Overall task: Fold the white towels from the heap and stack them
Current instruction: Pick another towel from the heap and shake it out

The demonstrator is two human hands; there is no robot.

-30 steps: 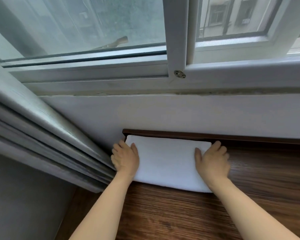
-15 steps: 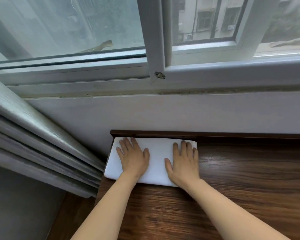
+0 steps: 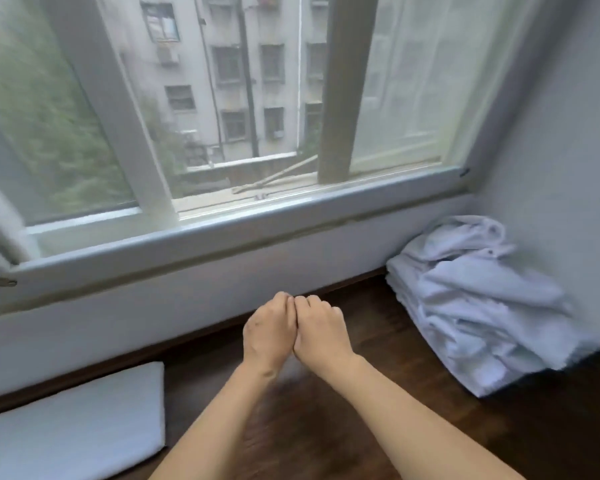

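The left hand (image 3: 269, 332) and right hand (image 3: 321, 336) hang side by side above the dark wooden table (image 3: 378, 441), knuckles touching, fingers curled under and holding nothing; the frame is blurred, so the fingertips cannot be made out. A folded towel (image 3: 73, 420) lies flat at the near left of the table, against the wall under the window (image 3: 222, 133); the heap of white towels (image 3: 475, 306) sits crumpled in the far right corner, leaning on the side wall, well apart from both hands.
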